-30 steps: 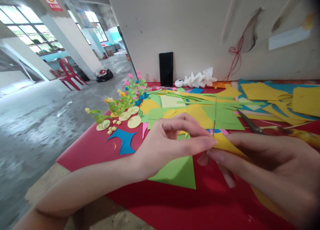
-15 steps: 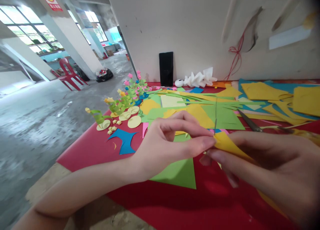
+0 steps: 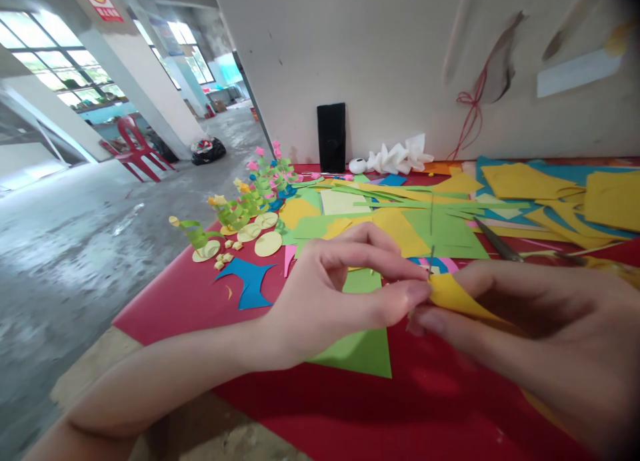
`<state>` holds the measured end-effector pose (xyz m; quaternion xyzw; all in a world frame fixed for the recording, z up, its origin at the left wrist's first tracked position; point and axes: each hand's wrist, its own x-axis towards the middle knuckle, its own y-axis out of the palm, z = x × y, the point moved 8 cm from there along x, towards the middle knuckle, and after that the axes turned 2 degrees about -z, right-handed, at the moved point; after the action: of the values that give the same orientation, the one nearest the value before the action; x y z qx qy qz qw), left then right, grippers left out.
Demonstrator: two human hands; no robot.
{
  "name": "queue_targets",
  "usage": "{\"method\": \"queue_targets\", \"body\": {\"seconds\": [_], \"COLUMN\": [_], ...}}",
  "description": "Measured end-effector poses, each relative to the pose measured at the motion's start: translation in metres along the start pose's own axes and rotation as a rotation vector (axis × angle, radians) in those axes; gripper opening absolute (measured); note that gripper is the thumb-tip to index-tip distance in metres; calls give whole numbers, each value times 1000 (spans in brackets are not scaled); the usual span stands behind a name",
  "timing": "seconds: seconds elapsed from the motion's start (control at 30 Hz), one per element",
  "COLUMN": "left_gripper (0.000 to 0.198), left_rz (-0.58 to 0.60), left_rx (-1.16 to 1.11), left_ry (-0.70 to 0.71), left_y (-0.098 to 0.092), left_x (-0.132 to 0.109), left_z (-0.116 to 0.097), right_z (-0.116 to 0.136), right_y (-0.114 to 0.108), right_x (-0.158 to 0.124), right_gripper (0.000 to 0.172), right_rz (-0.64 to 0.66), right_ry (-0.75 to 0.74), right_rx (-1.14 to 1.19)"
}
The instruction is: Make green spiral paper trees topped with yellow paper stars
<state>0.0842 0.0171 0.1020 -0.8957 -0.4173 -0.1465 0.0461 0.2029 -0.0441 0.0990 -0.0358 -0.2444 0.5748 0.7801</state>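
I have the left hand [image 3: 320, 294] and right hand [image 3: 545, 321] pinching a yellow strip [image 3: 457, 297] over the table [image 3: 450, 394]; flowers [image 3: 240, 211] along its left edge look made, the strip unfinished.

The bare right hand [image 3: 555, 331], cropped by the picture's right edge, hides part of the curved yellow paper strip [image 3: 460, 297].

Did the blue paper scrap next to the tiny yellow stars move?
No. Judged against the red tabletop and its left edge, the blue paper scrap lies in the same spot.
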Motion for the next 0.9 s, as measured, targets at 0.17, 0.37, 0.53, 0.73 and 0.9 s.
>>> {"method": "queue_targets", "body": {"seconds": [0.17,0.37,0.53,0.73,0.9], "left_gripper": [16,11,9,6,8], "left_rz": [19,13,-3,-4,-9], "left_rx": [62,161,175,158,129], "left_ry": [38,110,82,70,55], "left_y": [2,1,0,0,-2], "left_x": [0,1,0,0,2], "left_z": [-5,-12,-10,-8,-6], "right_z": [-7,-1,0,5,3], "right_y": [0,-1,-1,0,0], "right_x": [0,-2,0,4,0], "right_gripper": [27,27,22,8,9], "right_rz": [-58,-14,-34,-43,-12], "right_ry": [119,31,0,-39,-31], "right_rx": [-7,-80,-92,-53,-3]}}
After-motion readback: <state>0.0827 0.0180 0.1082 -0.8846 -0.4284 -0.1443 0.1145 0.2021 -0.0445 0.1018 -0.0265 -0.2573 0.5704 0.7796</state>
